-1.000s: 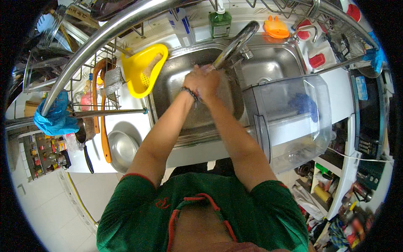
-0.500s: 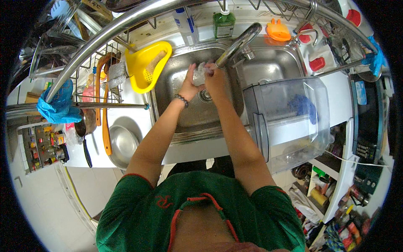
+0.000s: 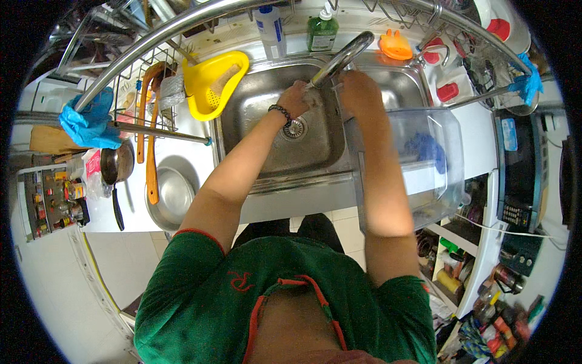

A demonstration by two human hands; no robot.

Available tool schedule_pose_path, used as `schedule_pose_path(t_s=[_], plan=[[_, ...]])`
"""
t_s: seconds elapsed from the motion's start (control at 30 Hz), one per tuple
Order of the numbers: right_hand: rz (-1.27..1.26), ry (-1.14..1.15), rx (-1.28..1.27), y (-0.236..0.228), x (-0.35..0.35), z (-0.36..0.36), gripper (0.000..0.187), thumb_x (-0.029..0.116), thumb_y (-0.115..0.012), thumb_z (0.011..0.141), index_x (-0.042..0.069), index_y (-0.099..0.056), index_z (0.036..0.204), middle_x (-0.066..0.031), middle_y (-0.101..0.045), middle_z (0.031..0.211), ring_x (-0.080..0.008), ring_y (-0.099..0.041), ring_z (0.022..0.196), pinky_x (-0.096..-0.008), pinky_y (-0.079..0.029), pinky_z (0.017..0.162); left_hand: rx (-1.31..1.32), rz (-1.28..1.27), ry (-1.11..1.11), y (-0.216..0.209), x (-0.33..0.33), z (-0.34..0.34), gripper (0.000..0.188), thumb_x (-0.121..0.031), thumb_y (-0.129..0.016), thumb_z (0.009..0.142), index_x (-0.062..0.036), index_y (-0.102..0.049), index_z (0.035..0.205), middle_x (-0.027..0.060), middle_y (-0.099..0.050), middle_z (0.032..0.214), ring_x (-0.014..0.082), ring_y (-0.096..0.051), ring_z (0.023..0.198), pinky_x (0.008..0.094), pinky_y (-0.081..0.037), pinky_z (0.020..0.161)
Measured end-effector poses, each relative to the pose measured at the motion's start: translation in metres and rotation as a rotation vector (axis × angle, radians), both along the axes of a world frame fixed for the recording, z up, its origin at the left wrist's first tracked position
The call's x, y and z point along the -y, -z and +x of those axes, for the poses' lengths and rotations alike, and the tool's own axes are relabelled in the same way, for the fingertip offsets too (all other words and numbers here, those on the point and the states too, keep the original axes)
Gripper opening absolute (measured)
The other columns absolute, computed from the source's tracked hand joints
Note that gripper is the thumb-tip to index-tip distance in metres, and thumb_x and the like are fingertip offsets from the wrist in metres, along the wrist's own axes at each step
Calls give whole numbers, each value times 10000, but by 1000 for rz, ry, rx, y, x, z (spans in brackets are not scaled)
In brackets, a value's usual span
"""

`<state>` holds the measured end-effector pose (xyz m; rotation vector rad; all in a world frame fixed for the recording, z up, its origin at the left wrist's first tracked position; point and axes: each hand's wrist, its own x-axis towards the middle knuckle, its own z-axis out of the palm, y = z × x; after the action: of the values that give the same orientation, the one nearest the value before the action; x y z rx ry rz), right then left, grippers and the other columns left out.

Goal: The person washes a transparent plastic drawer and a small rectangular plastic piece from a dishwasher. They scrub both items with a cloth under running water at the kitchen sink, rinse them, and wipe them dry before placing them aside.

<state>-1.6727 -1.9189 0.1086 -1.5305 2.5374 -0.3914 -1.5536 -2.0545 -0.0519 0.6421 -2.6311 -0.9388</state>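
Both bare forearms reach far from the near edge and converge toward the middle. The left hand [image 3: 295, 99], a dark bead band on its wrist, is curled with fingers bent. The right hand [image 3: 359, 91] lies just beside it, knuckles up, fingers hidden.

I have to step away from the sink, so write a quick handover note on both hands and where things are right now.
Left hand: under the tip of the faucet spout, over the sink basin; whether it holds anything cannot be told.
Right hand: just right of the spout, at the near rim of the clear plastic bin standing in the right basin.
Nearby: yellow colander on the sink's left edge, green soap bottle behind.
Done and left: cannot be judged; running water is not visible.
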Motion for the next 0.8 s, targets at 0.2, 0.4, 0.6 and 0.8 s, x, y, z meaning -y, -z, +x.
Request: schedule_pose_path(t_s=[0.2,0.4,0.6,0.8], plan=[[167,-455,122,51,17,-76,221,120,-602,706,103,-644,922,-143,-628,935,-306,-604,862,-391,-475,757,-56,122,-11,-41,-8,15,434,-100,-661,676,-25,-505,1075,188,-569,1042,367,-534,995,386,-454,831],[295,-522,-15,51,32,-64,208,251,-600,744,113,-660,886,-121,-645,892,-291,-609,871,-426,-469,789,55,229,-97,-75,-4,35,477,-91,-674,652,-24,-528,1101,193,-558,1092,329,-537,1017,358,-442,853],[62,-511,-210,80,48,-69,235,267,-534,807,79,-633,908,-154,-631,902,-313,-602,873,-436,-464,786,5,229,-79,-65,5,54,508,-69,-672,639,-14,-526,1123,185,-575,1075,312,-550,1002,345,-444,843],[93,-383,-161,70,57,-64,253,256,-526,820,24,-611,873,-190,-614,890,-341,-582,887,-442,-457,774,-71,331,-91,-72,-1,72,465,-102,-699,678,-29,-551,1112,132,-622,967,208,-601,814,300,-463,720]])
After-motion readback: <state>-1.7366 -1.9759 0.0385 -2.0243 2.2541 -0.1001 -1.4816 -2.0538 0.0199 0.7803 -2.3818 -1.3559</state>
